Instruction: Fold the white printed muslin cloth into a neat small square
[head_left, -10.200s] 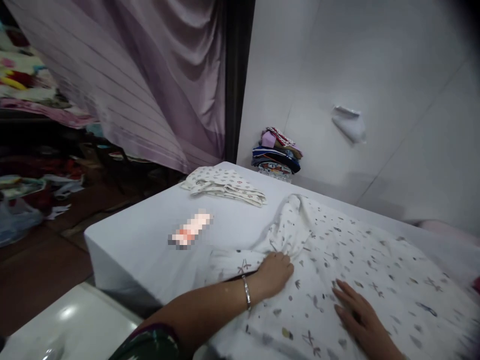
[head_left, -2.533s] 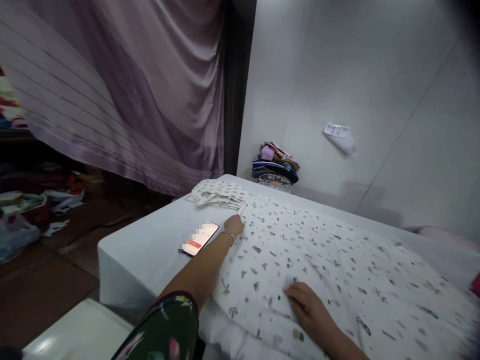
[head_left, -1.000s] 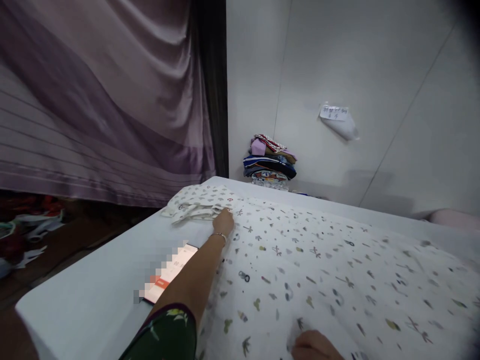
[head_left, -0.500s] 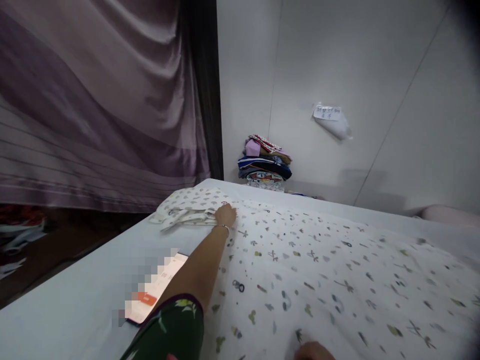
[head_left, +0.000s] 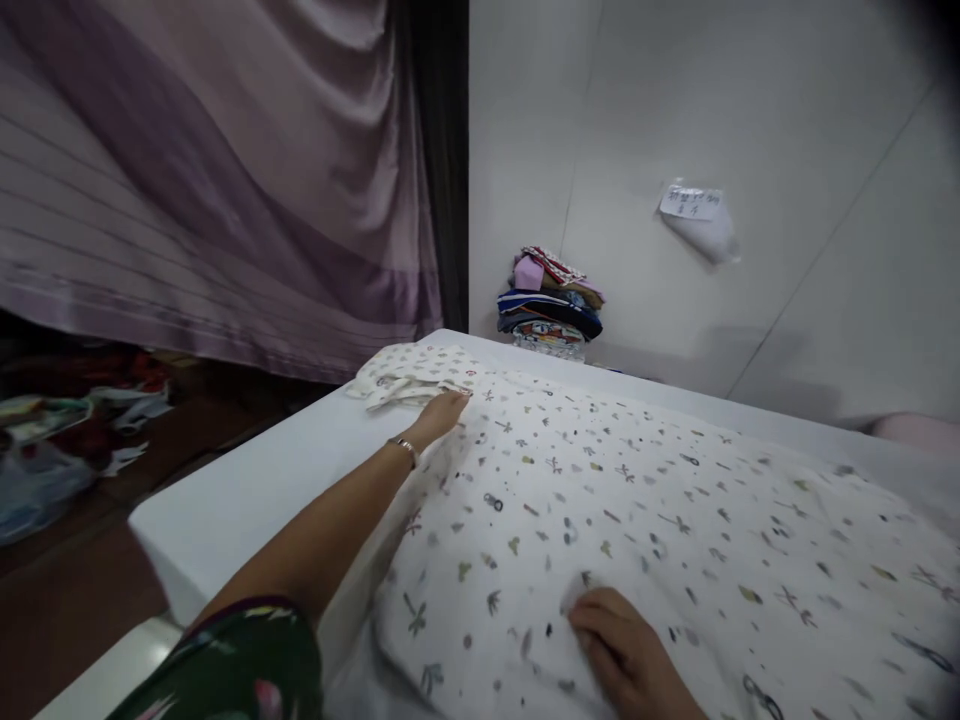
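White cloth with a small print of plants and shapes [head_left: 600, 500] lies spread over the white table [head_left: 225, 490]. My left hand [head_left: 442, 415], with a bracelet at the wrist, reaches to the cloth's far left, its fingers closed on the edge. Just beyond it is a bunched, folded part of similar printed cloth [head_left: 412, 372]. Near the front, my right hand [head_left: 619, 640] is closed, with thumb and fingers pinching the cloth, which puckers beside the fingertips. Along the near left side the cloth drapes and lifts in a fold.
A stack of folded fabrics [head_left: 551, 305] stands behind the table, against the pale wall. A paper note in a plastic sleeve [head_left: 697, 220] hangs above. Purple curtains [head_left: 300, 200] cover the left side. Bags and scraps [head_left: 67, 450] lie on the floor there.
My right hand has come further into view, now pinching the cloth. My left arm has swung left, and the cloth's near left edge is raised. The phone no longer shows. The camera view has shifted.
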